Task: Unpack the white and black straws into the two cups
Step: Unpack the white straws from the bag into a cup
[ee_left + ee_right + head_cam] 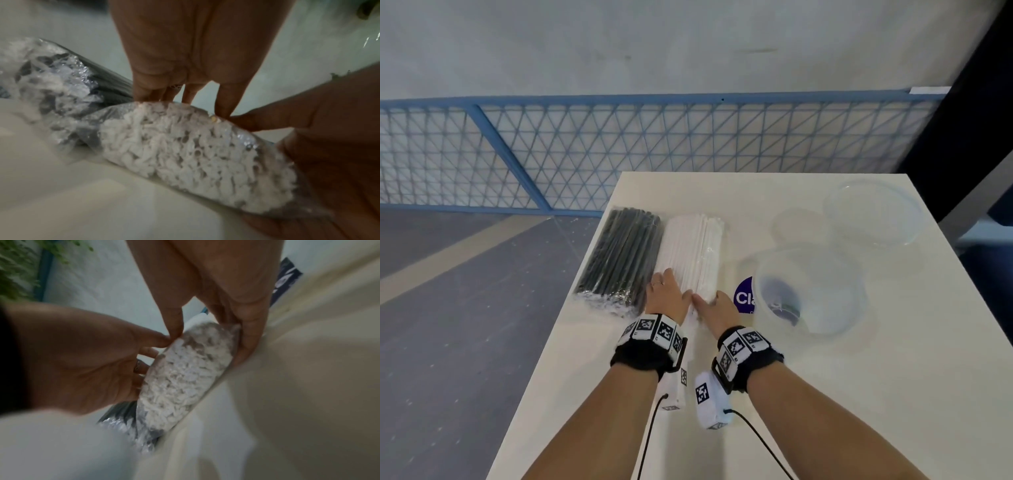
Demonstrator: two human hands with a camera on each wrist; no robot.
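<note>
Both hands, left hand (666,297) and right hand (714,308), fingers curled, grip white straw pack (693,253) near end.

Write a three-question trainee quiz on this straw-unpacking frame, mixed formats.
1. True or false: the clear plastic pack of black straws is being held.
2. Which pack do the left hand and right hand hold? A) clear plastic pack of white straws B) black pack
3. Fill in: both clear plastic cups on the cream table hold ___ straws.

Key: 1 false. 2 A, both hands have their grip on its near end. 3 no.
</note>
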